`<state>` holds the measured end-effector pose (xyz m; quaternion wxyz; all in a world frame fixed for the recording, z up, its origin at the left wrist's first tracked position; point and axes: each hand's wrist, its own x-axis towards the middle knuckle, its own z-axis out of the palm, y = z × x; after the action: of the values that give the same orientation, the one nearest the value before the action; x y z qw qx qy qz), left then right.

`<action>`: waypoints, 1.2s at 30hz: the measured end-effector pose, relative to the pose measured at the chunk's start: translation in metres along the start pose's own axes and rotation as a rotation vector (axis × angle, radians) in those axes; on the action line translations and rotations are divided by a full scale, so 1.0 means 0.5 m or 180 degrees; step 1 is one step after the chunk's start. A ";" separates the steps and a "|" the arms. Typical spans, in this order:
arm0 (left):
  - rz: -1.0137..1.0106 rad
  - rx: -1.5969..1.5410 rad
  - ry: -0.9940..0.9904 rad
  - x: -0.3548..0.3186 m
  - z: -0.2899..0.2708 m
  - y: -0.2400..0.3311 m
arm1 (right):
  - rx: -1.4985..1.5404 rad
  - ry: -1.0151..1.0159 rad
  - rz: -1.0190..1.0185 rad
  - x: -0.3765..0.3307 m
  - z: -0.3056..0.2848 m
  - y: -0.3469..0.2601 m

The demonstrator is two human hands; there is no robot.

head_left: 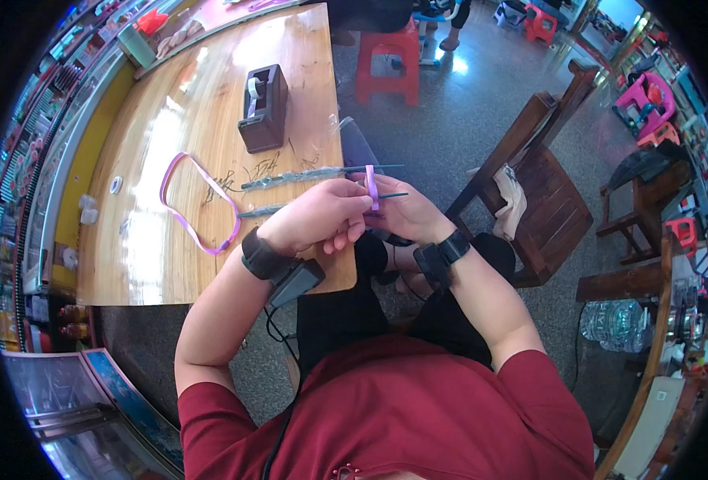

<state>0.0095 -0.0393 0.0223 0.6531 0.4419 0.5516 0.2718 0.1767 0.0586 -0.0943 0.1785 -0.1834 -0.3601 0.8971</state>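
Note:
Over the table's right edge, my left hand [330, 210] is closed, with thumb and finger pinching a short purple ribbon strip [372, 189]. My right hand [414, 214] faces it, fingers bent in behind the same strip; its exact grip is partly hidden. Two thin dark green sticks with clear-wrapped ends lie side by side. The far stick [294, 178] reaches past the table edge under the strip's top. The near stick [259, 212] passes by my left hand, and its green tip shows against my right palm. Whether the strip goes around the sticks I cannot tell.
A loop of purple ribbon [179, 218] lies on the wooden table [122, 272], left of the sticks. Farther back stands a black tape dispenser [263, 112]. A wooden chair [542, 204] with a pale cloth is at my right; a red stool [387, 64] stands beyond the table.

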 end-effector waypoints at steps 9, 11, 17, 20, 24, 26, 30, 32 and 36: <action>0.0016 -0.0033 0.0040 0.001 0.000 -0.002 | 0.0547 0.0353 0.0034 -0.026 0.040 -0.042; 0.0019 -0.0008 0.0054 0.001 0.000 -0.001 | 0.0755 0.0286 0.0089 -0.026 0.057 -0.054; -0.0070 -0.0032 0.0023 -0.002 0.004 0.006 | 0.0828 -0.0023 0.0174 -0.010 0.047 -0.054; -0.0074 -0.0059 -0.0007 -0.001 0.002 0.004 | 0.0459 -0.0010 0.0233 -0.004 0.034 -0.056; -0.0043 0.0006 0.0020 -0.004 0.000 0.003 | 0.0464 0.0075 0.0305 -0.016 0.028 -0.060; -0.0054 0.0016 0.0014 -0.003 0.000 0.002 | 0.0452 0.0120 0.0298 -0.020 0.025 -0.058; -0.0002 0.0004 0.0036 -0.002 -0.001 0.000 | 0.0451 0.0226 0.0142 -0.033 0.031 -0.057; 0.0022 -0.0027 0.0038 -0.003 0.002 0.002 | 0.0348 0.0412 0.0138 -0.041 0.034 -0.061; 0.0010 -0.0012 0.0080 -0.003 0.005 0.005 | -0.0387 0.0688 -0.0066 -0.045 0.027 -0.062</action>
<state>0.0118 -0.0399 0.0251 0.6466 0.4381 0.5585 0.2794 0.1955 0.0614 -0.0587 0.2141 -0.2859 -0.3944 0.8467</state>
